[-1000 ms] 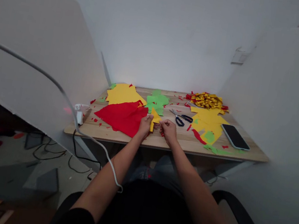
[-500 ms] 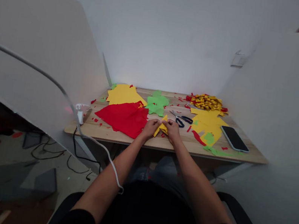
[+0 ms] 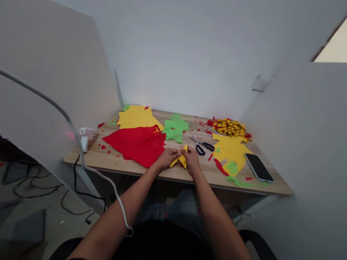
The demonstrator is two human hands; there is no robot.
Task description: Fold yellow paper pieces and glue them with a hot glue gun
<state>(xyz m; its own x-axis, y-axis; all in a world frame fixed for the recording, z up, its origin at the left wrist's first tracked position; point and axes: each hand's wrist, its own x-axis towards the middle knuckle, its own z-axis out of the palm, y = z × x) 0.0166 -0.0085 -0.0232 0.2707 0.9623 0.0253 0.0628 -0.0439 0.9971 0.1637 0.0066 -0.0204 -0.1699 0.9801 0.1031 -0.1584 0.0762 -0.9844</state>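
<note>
While the left hand (image 3: pixel 168 158) pinched one side of a yellow piece (image 3: pixel 182 160), the right hand (image 3: pixel 192 158) gripped its other side, over the surface (image 3: pixel 210 178) by its near edge. Scissors (image 3: pixel 200 149) lay just beyond, a phone (image 3: pixel 258 167) toward the right edge.

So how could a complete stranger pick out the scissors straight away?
On the wooden desk, find the person's right hand near the front edge. Just beyond it, between the green pieces and the yellow material on the right, lie the scissors. Their two dark, looped handles and narrow blades set them apart from those brightly coloured neighbours.
</note>
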